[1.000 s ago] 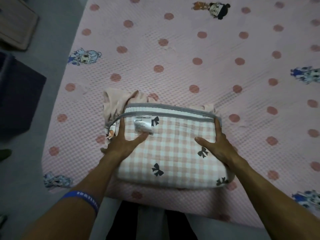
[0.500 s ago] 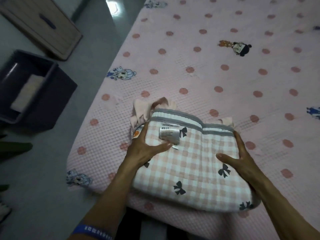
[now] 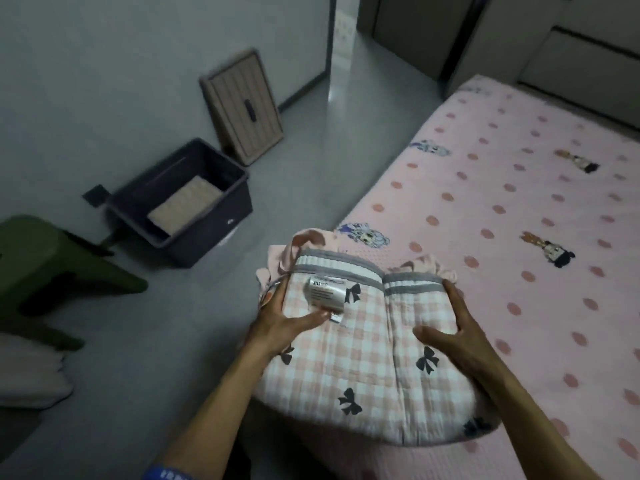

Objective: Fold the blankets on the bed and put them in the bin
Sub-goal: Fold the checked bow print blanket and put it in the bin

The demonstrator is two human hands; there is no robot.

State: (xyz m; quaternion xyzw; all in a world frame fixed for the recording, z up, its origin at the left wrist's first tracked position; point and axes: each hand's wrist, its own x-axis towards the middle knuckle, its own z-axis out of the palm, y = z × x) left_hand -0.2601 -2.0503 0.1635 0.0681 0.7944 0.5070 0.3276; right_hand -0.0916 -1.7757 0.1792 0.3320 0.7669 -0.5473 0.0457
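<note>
A folded blanket (image 3: 374,355), pink-and-white check with black bows and a grey border, sits at the near left corner of the bed (image 3: 519,216), part of it jutting past the bed's edge over the floor (image 3: 311,161). The left hand (image 3: 280,320) clasps its left side: fingers run along the edge and the thumb lies on top beside a white label (image 3: 325,294). The right hand (image 3: 453,334) grips the right side the same way, fingers spread along the edge, thumb pressed on top. A plain pink cloth (image 3: 304,247) pokes out from under the blanket's far side.

The bin (image 3: 221,216), dark and open, stands on the floor to the far left, well apart from the bed, with a pale folded blanket (image 3: 185,204) inside. Its lid (image 3: 242,105) leans on the wall behind it. A green stool (image 3: 52,268) stands at the left.
</note>
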